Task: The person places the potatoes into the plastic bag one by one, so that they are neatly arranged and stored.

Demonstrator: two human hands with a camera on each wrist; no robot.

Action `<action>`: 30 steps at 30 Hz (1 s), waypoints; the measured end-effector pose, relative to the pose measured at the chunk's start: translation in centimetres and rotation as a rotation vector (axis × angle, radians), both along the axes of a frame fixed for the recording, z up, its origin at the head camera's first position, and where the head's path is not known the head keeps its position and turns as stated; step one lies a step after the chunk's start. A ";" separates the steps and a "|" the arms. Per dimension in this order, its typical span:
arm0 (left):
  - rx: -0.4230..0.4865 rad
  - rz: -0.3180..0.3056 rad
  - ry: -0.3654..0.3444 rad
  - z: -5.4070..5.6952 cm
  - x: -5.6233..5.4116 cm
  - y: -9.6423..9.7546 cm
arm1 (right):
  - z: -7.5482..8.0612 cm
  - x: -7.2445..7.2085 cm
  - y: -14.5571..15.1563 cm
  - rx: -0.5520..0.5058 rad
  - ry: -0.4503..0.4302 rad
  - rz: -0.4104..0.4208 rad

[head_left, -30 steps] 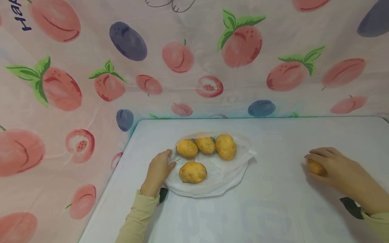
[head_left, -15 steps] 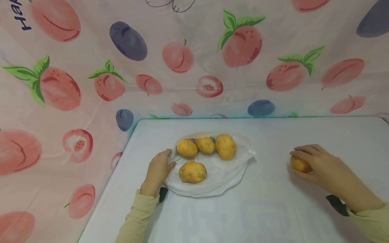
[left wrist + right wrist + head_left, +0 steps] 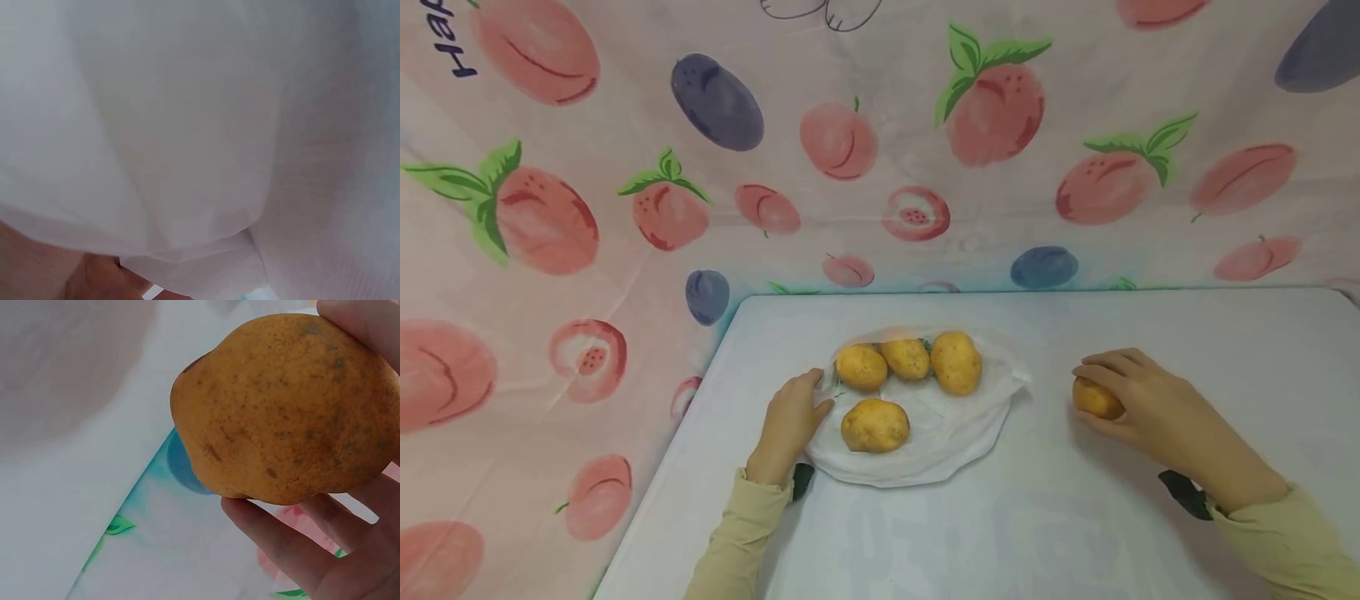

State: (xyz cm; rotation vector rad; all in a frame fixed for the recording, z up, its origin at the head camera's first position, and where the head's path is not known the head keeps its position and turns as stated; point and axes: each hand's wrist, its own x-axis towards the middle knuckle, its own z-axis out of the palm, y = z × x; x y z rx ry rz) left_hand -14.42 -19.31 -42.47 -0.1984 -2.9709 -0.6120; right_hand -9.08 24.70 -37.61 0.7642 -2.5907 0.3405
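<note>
A potato (image 3: 281,406) is gripped between the thumb and fingers of my right hand (image 3: 1165,417), over the right side of the table. Its speckled yellow-brown skin fills much of the right wrist view. To the left, a thin white plastic bag (image 3: 955,433) lies spread out, with several yellow potatoes (image 3: 876,426) on it: three along the back and one nearer the front. My left hand (image 3: 790,421) holds the bag's left edge, thumb and fingertips at the rim. White bag film (image 3: 181,137) covers most of the left wrist view and hides the fingers there.
The white table (image 3: 1037,533) ends at a back edge against a hanging cloth (image 3: 917,100) printed with peaches and dark plums. That cloth also runs down the left side. Bare tabletop lies between the bag and my right hand.
My right hand has moved left across the table toward the bag, carrying the potato. My left hand, the bag and the potatoes on it have stayed in place.
</note>
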 end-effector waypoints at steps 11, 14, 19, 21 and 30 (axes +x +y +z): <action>-0.008 -0.005 0.003 0.0 0.0 0.1 | 0.7 -0.2 -2.1 0.004 0.009 0.025; -0.008 -0.006 0.000 0.0 0.0 0.1 | 0.9 -0.3 -2.6 0.005 0.015 0.033; -0.009 -0.006 -0.007 0.0 0.0 0.1 | 1.3 -0.6 -3.2 -0.007 0.026 0.062; -0.010 -0.006 -0.008 0.0 0.0 0.1 | 1.4 -0.6 -3.5 -0.015 0.025 0.074; -0.009 -0.002 -0.017 0.1 0.0 0.1 | 2.1 -0.7 -5.1 -0.024 -0.013 0.079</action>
